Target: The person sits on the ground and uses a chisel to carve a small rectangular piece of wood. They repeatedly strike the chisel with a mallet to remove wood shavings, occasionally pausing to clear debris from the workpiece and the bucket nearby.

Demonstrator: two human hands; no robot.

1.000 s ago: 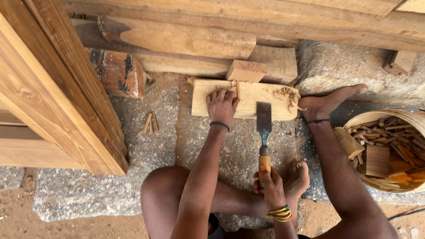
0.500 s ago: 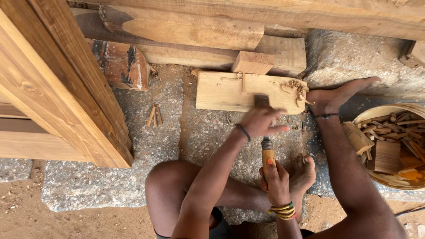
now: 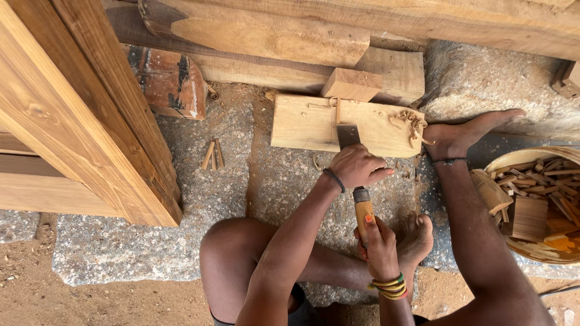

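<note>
A flat pale wooden board (image 3: 302, 124) lies on the stone slab, with curled shavings (image 3: 412, 122) near its right end. A wide chisel (image 3: 348, 136) rests blade-first on the board's near edge. My left hand (image 3: 357, 166) wraps over the blade's shank just behind the board. My right hand (image 3: 379, 244) grips the chisel's wooden handle (image 3: 364, 212) nearer my body. My right foot (image 3: 465, 136) presses against the board's right end. My other foot (image 3: 417, 238) lies tucked beside the right hand.
A small wood block (image 3: 352, 84) sits behind the board against thick timbers (image 3: 266, 36). A slanted wooden frame (image 3: 72, 115) stands at left, a reddish block (image 3: 169, 81) beside it. A basket (image 3: 538, 202) of wood scraps is at right. Small sticks (image 3: 212, 154) lie on the stone.
My left hand left the board's top face and came back onto the chisel blade. The chisel moved forward, its edge now on the board. The view shifted slightly.
</note>
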